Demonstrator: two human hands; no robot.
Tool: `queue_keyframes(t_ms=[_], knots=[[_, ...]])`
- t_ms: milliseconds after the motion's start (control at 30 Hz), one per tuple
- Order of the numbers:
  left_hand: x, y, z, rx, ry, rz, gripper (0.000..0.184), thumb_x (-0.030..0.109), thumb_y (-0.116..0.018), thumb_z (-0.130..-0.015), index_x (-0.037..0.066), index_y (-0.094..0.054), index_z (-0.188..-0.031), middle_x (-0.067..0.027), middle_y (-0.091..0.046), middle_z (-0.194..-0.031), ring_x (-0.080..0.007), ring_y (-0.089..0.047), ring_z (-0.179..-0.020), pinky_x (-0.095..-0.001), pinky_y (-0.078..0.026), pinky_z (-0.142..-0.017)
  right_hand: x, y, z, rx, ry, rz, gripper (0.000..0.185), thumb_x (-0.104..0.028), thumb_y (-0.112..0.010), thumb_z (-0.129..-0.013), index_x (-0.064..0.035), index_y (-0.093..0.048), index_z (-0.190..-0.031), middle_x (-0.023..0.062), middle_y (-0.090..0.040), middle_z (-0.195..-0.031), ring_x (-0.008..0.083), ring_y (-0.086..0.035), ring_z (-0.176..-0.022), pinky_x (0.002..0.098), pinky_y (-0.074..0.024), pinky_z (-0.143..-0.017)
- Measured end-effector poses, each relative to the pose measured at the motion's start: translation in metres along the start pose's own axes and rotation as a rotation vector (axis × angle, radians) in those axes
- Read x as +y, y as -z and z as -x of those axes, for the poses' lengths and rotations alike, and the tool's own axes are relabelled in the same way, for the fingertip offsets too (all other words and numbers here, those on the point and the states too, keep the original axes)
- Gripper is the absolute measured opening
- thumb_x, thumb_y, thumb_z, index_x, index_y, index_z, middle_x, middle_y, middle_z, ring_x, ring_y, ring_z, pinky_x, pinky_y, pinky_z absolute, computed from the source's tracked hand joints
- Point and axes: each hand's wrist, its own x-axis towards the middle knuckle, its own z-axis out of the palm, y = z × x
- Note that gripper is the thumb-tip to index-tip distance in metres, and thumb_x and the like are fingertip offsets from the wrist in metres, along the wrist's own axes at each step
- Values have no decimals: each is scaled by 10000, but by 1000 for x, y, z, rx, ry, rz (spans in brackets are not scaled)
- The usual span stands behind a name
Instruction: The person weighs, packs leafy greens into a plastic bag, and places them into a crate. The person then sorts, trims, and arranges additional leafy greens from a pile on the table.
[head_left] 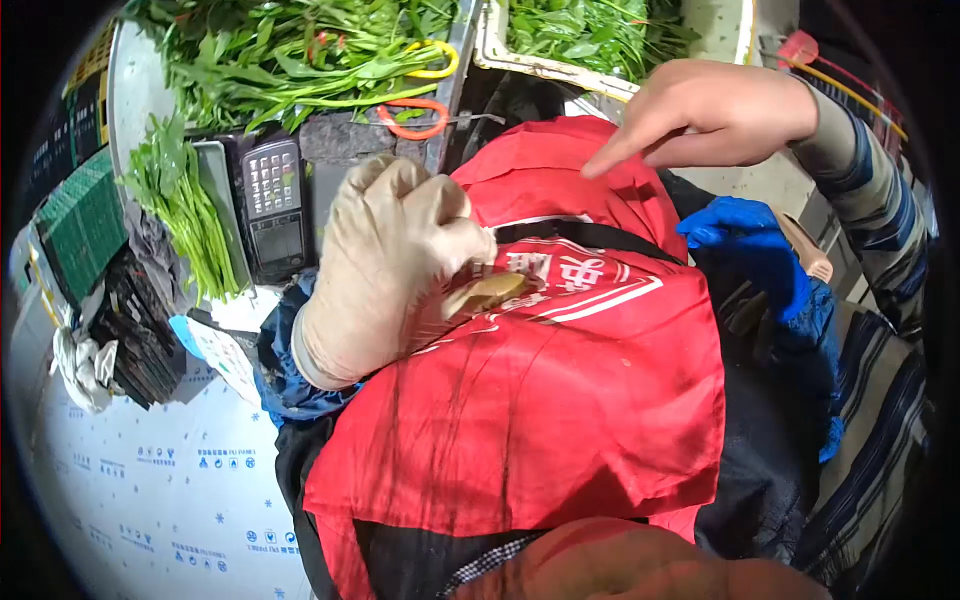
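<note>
My left hand (pixel 385 260), in a pale glove, is over the front of the red apron (pixel 560 400) with its fingers curled. Below its fingertips is a yellowish-brown shape (pixel 490 292); I cannot tell what it is. White lettering (pixel 575 275) shows on the apron beside it. My right hand (pixel 750 250), in a blue glove, is at the apron's right edge with its fingers bent inward, and whatever they hold, if anything, is hidden. Another person's bare hand (pixel 720 115) reaches in from the right, index finger extended over the apron's upper part.
Leafy greens (pixel 300 60) fill a tray at the back, with yellow-handled (pixel 440 62) and red-handled (pixel 418 118) scissors on it. More greens lie in a white crate (pixel 490 45). A keypad device (pixel 275 205) stands beside a bunch of greens (pixel 190 215). A striped sleeve (pixel 870 190) is at right.
</note>
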Motion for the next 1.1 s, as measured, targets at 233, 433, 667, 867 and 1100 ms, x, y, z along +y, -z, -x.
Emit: queue_keyframes(t_ms=[233,433,667,867,1100], knots=[[-2,-24,16,-46,-243,117,96,239,-550,-599,164,-516,-549,21,-454,-652,-163,-466,-675,-318,-368,-631,7,-21,50,169,-353,5,270,-93,-549,-717,-47,-572,-981,131,-561,-743,262,-541,-671,319,-422,-594],[-1,-18,28,8,-212,139,90,238,-559,-585,167,-510,-561,31,-456,-653,-142,-465,-692,-298,-358,-654,-27,-70,-44,325,-434,-40,224,-193,-637,-676,-71,-616,-863,86,-554,-697,211,-549,-620,291,-429,-550],[-7,-18,33,-43,-163,210,110,240,-611,-579,170,-527,-594,35,-477,-660,-152,-473,-674,-297,-353,-647,-19,-77,-56,190,-393,334,204,-210,-623,-675,-84,-611,-835,65,-539,-687,220,-544,-627,307,-425,-535],[-29,-35,28,143,183,506,179,287,-626,-667,119,-588,-718,-12,-537,-712,-202,-517,-689,-320,-391,-640,-6,-94,-55,216,-262,758,225,-190,-559,-706,-111,-577,-916,52,-521,-686,212,-534,-630,317,-406,-507],[-42,-81,28,-97,239,608,226,141,-643,-692,29,-577,-878,-68,-577,-807,-232,-529,-700,-282,-430,-661,-7,-92,-53,214,-198,962,301,-152,-547,-674,-112,-557,-973,29,-501,-661,179,-515,-596,299,-379,-478]])
